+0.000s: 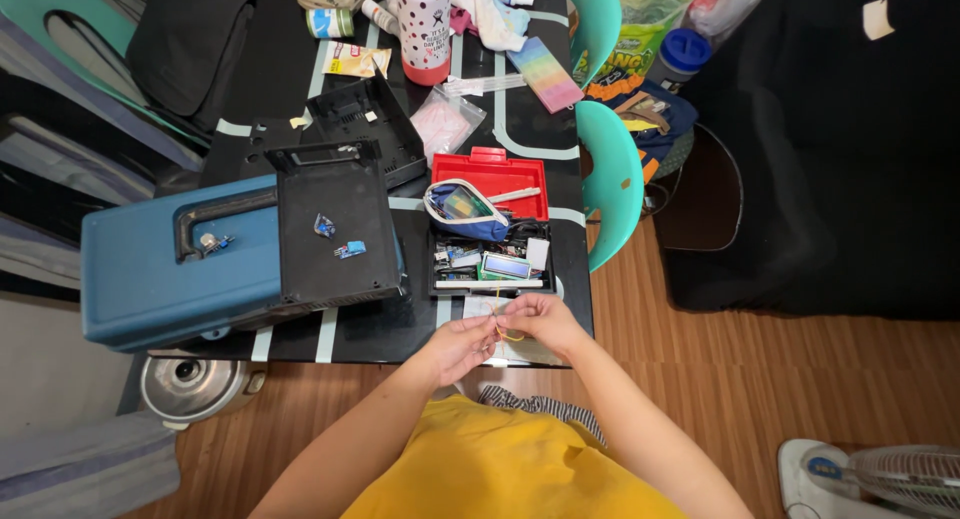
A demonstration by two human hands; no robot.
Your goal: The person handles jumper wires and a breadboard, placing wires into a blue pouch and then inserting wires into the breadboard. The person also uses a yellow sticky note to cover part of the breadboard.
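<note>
Far left on the bench [300, 89], a blue tool case [150, 269] lying flat, a black tray [335, 224] resting on its right end with two small blue parts on it; behind that, a second black tray [365, 119] and a clear plastic bag [445, 119]; further right, an open box with a red lid [490, 171] and a black base [490, 264] crowded with small electronic boards, a blue zip pouch [465, 211] lying across it; just in front of the box, at the near edge of the bench, left hand [462, 347] and right hand [545, 319] close together, fingers of both pinched shut on a thin yellow rubber band [505, 329] stretched between them, held in the air above the bench edge, touching nothing else; band looped but not yet around anything, box open and parts loose in it, so by the look of things sorting or bundling only partly done, with packing up and closing left; at right, a teal chair [615, 169] against the bench and a white fan [880, 479] on the wooden floor [720, 379].
</note>
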